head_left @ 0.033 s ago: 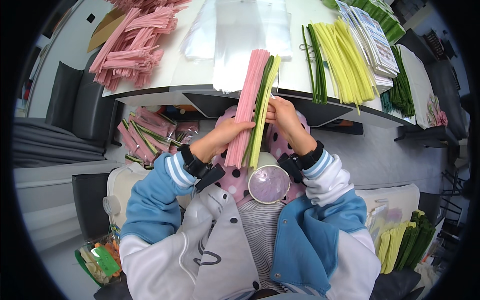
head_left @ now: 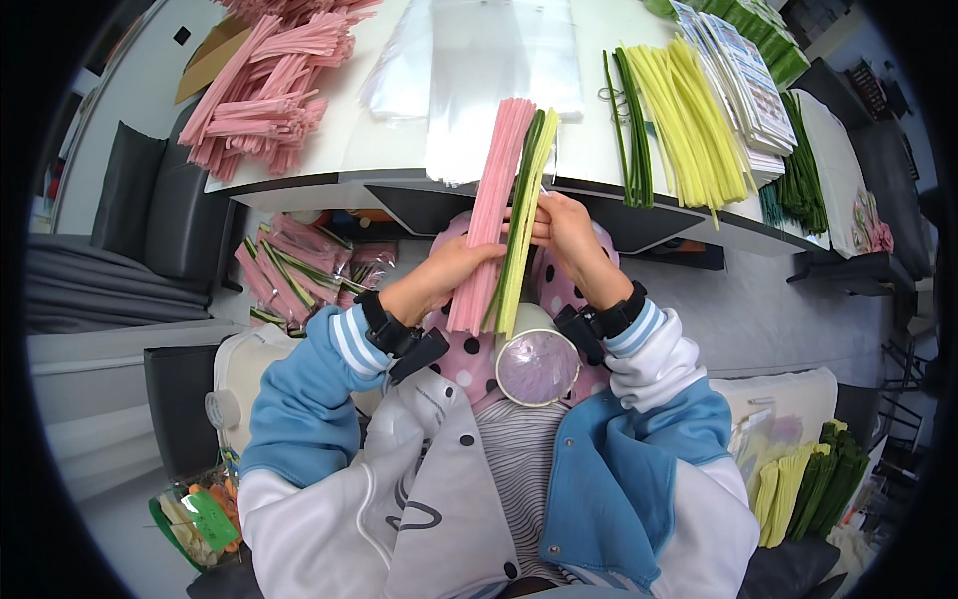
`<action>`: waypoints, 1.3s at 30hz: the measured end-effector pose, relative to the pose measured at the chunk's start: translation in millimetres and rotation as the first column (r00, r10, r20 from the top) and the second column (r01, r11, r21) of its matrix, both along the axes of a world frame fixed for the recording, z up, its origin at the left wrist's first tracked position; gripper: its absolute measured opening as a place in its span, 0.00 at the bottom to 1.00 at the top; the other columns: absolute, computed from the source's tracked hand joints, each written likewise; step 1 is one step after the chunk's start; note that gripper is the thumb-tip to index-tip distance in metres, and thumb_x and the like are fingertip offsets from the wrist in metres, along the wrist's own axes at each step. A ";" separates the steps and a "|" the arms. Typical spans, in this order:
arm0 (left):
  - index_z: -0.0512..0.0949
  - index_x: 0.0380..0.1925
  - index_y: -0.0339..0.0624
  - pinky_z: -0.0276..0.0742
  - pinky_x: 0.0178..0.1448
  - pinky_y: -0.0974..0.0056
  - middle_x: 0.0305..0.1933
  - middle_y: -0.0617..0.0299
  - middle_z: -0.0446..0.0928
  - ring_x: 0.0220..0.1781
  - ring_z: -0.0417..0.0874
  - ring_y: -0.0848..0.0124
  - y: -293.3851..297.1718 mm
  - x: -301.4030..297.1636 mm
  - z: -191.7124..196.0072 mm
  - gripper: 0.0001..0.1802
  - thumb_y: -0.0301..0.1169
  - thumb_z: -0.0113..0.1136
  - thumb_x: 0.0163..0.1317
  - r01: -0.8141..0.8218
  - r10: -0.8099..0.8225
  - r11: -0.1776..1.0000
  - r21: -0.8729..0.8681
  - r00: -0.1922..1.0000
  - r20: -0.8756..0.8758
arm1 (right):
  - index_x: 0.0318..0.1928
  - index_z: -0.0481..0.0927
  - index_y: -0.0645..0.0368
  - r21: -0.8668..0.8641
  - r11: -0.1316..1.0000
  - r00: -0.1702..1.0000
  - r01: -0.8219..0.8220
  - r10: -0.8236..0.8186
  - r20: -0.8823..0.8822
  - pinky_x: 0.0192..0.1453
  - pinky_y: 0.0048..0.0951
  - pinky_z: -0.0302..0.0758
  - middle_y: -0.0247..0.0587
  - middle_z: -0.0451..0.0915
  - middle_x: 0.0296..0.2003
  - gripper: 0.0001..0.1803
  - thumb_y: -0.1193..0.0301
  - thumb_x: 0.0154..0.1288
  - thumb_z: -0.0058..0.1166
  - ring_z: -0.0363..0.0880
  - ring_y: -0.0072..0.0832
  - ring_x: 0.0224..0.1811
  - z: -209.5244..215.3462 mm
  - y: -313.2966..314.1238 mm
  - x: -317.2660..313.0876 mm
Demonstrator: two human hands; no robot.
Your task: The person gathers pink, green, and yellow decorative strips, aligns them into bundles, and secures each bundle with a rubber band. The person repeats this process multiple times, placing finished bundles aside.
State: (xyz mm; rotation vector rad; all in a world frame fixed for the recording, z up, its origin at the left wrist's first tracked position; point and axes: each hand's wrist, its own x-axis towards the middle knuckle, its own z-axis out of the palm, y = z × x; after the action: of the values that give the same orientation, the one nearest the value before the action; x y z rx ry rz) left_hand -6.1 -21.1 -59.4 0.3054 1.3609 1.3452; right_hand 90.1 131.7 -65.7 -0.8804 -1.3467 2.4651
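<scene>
A white table [head_left: 399,150] fills the upper part of the view, its far edge cut off by the top of the frame and its corners bent by the lens. On its left lies a loose heap of pink pipe cleaners [head_left: 264,90], running out of sight at the top; in the middle sit clear plastic sleeves [head_left: 479,70], hard to separate one from another because they are see-through; to the right lie a row of yellow pipe cleaners [head_left: 699,120] and a thin line of dark green pipe cleaners [head_left: 631,130], with a stack of printed cards [head_left: 743,80] partly covering the yellow ones. Under the table's left edge a pile of filled packets [head_left: 299,275] holds pink and green stems, though how many packets cannot be told. At lower right a bundle of green and yellow stems [head_left: 808,489] rests on a pale seat, half cut off by the dark rim. Just in front of the table edge, over the person's lap, both hands hold an upright mixed bundle [head_left: 504,220] of pink, green and yellow stems. The left hand [head_left: 449,275] is wrapped round its lower pink part; the right hand [head_left: 567,232] pinches the green and yellow stems with fingers close together, its fingertips partly hidden behind them.
</scene>
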 end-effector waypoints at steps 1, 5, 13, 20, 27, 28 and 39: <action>0.71 0.50 0.36 0.80 0.35 0.67 0.37 0.55 0.77 0.30 0.80 0.71 -1.9 -0.9 2.1 0.18 0.31 0.54 0.61 0.038 -0.037 0.998 -0.055 0.999 0.011 | 0.41 0.73 0.64 0.005 1.000 1.000 0.004 -0.004 0.013 0.36 0.24 0.80 0.47 0.82 0.35 0.13 0.67 0.70 0.38 0.84 0.29 0.31 1.6 -0.4 -0.2; 0.72 0.47 0.34 0.79 0.34 0.69 0.36 0.56 0.77 0.30 0.80 0.71 -6.5 -9.4 12.3 0.17 0.29 0.55 0.59 0.172 -0.165 0.978 -0.115 0.984 0.071 | 0.42 0.73 0.63 0.054 0.998 0.999 -0.014 0.012 0.030 0.35 0.24 0.80 0.48 0.82 0.34 0.14 0.67 0.71 0.36 0.84 0.30 0.31 7.5 -0.8 -0.8; 0.67 0.53 0.31 0.79 0.46 0.62 0.44 0.51 0.77 0.43 0.80 0.64 -10.0 -12.9 13.3 0.24 0.31 0.58 0.59 0.078 -0.116 0.990 0.120 0.931 0.347 | 0.38 0.73 0.62 0.027 1.000 0.999 0.011 -0.012 0.037 0.32 0.23 0.79 0.46 0.82 0.33 0.13 0.67 0.70 0.38 0.83 0.28 0.28 2.2 3.6 -4.0; 0.58 0.61 0.36 0.83 0.46 0.58 0.57 0.38 0.69 0.51 0.79 0.58 -18.2 -11.3 5.4 0.28 0.37 0.52 0.65 0.223 -0.302 0.949 0.222 0.846 0.440 | 0.39 0.74 0.61 0.043 0.999 0.998 0.008 -0.011 0.065 0.31 0.19 0.79 0.39 0.81 0.31 0.11 0.68 0.70 0.39 0.81 0.21 0.26 -2.9 4.2 -10.0; 0.68 0.50 0.34 0.82 0.33 0.68 0.45 0.47 0.78 0.37 0.82 0.71 -25.2 1.4 9.1 0.21 0.32 0.59 0.60 0.200 -0.242 0.968 0.150 0.901 0.361 | 0.37 0.73 0.63 0.054 0.998 0.999 0.030 -0.032 0.042 0.31 0.21 0.78 0.40 0.81 0.30 0.12 0.66 0.69 0.42 0.81 0.24 0.26 -2.5 3.0 -13.3; 0.69 0.49 0.34 0.81 0.31 0.68 0.43 0.49 0.78 0.35 0.82 0.72 -22.8 3.5 8.9 0.21 0.31 0.60 0.59 0.190 -0.202 0.979 0.069 0.923 0.327 | 0.36 0.73 0.64 0.062 0.997 0.999 0.035 -0.037 0.030 0.32 0.23 0.78 0.42 0.81 0.30 0.13 0.66 0.69 0.42 0.81 0.26 0.27 -4.0 2.9 -14.2; 0.67 0.52 0.34 0.79 0.28 0.70 0.36 0.56 0.78 0.29 0.81 0.73 31.0 -23.6 16.1 0.25 0.35 0.62 0.59 0.005 -0.009 1.000 0.028 0.987 0.162 | 0.35 0.74 0.61 0.159 0.983 0.976 -0.093 0.122 -0.182 0.53 0.28 0.74 0.36 0.79 0.36 0.10 0.69 0.70 0.42 0.80 0.27 0.42 -20.2 7.2 10.6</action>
State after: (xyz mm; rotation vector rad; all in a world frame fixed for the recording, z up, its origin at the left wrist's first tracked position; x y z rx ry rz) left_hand -29.7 9.9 -43.3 0.2146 1.2056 1.3540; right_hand 100.7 138.9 -85.8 -0.5350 -1.5218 2.4149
